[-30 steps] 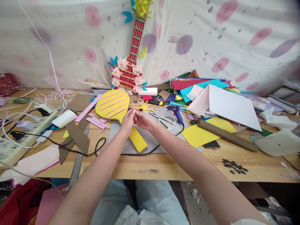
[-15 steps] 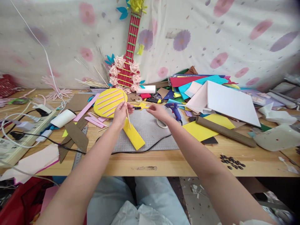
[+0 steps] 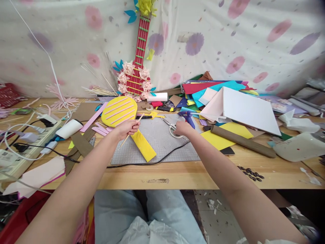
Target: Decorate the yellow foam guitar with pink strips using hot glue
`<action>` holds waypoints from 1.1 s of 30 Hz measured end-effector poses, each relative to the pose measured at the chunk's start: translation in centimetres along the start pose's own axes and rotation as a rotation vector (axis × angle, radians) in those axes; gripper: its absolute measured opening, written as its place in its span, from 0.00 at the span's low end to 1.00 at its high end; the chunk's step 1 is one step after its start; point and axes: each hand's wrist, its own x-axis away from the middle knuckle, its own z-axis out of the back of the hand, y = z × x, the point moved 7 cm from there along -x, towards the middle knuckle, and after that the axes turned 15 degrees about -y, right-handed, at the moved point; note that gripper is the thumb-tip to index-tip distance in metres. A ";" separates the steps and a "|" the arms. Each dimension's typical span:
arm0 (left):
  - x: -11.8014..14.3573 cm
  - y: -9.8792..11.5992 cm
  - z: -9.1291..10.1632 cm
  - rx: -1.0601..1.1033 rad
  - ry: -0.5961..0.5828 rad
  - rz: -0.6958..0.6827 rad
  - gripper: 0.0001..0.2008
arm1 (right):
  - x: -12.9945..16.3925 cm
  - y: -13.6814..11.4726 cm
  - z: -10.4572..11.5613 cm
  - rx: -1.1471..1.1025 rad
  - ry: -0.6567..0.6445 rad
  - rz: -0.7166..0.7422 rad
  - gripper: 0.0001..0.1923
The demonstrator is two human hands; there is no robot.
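Observation:
My left hand (image 3: pixel 129 127) is closed around a thin wooden stick (image 3: pixel 124 141), which slants out at both ends of the fist. Beneath that hand lies a yellow paddle-shaped piece: an oval head (image 3: pixel 119 110) with pink strips across it and a yellow handle (image 3: pixel 144 146). To the right, my right hand (image 3: pixel 183 128) has its fingers curled over the handles of white-handled scissors (image 3: pixel 175 136). The scissors rest on the grey cutting mat (image 3: pixel 162 145), blades toward the upper left. Just behind the right hand is a blue glue gun (image 3: pixel 188 118).
A red paper guitar with pink flowers (image 3: pixel 138 74) leans on the back curtain. Coloured sheets and a white board (image 3: pixel 250 110) pile up at the right. A black cable (image 3: pixel 162 160) crosses the mat. A power strip (image 3: pixel 30 147) lies left; black beads (image 3: pixel 251 173) sit near the front edge.
My right hand has moved right and down to the scissors' handles. My left hand has shifted left and lower, turning the stick to a flatter slant.

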 end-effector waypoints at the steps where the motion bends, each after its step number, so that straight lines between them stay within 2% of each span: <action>1: 0.0 0.0 0.0 0.001 0.000 -0.007 0.11 | 0.1 0.3 0.1 -0.017 -0.020 -0.008 0.21; 4: 0.0 0.1 0.1 -0.007 0.005 -0.046 0.10 | 0.8 1.4 0.1 -0.169 -0.065 0.023 0.13; 7: -0.1 0.4 0.2 0.002 0.004 -0.101 0.09 | 1.5 1.4 0.2 -0.518 -0.061 0.206 0.13; 9: -0.2 0.4 0.1 0.022 -0.010 -0.109 0.09 | 1.8 0.9 0.5 -0.720 0.017 0.313 0.18; 12: -0.5 0.3 -0.4 0.043 -0.043 -0.087 0.09 | 2.3 -0.5 0.7 -0.873 0.141 0.384 0.22; 16: -1.0 0.7 -1.4 0.028 -0.086 -0.105 0.10 | 2.9 -4.8 0.4 -0.790 0.038 0.549 0.23; 20: -1.6 0.7 -1.9 0.002 -0.097 -0.118 0.10 | 3.4 -7.4 0.5 -0.649 -0.012 0.607 0.22; 25: -2.0 0.5 -1.9 -0.018 -0.095 -0.115 0.10 | 3.3 -8.4 1.1 -0.513 -0.004 0.626 0.22; 29: -2.0 0.6 -1.8 -0.010 -0.102 -0.124 0.09 | 3.1 -8.7 1.3 -0.493 0.002 0.619 0.22; 33: -2.0 0.5 -1.7 -0.004 -0.102 -0.111 0.09 | 2.7 -8.7 1.0 -0.466 0.036 0.553 0.18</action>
